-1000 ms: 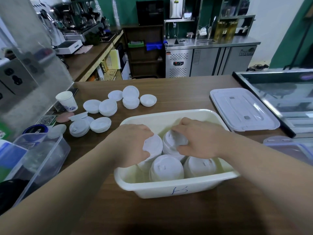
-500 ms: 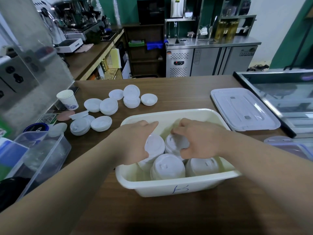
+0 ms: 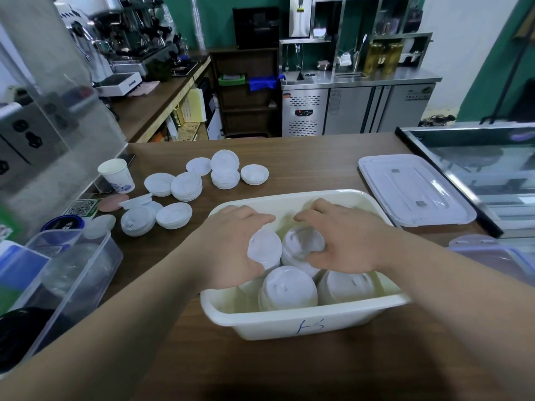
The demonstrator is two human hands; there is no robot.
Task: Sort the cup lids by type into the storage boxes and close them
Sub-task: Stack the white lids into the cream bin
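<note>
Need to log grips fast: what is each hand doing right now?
Left hand: grips the rear-left lid stack in the white bin.
Right hand: grips the rear-right lid stack in the same bin.

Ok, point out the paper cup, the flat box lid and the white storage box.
paper cup (image 3: 115,176), head view, its side wall
flat box lid (image 3: 414,189), head view, its top panel
white storage box (image 3: 260,325), head view, its front wall
</note>
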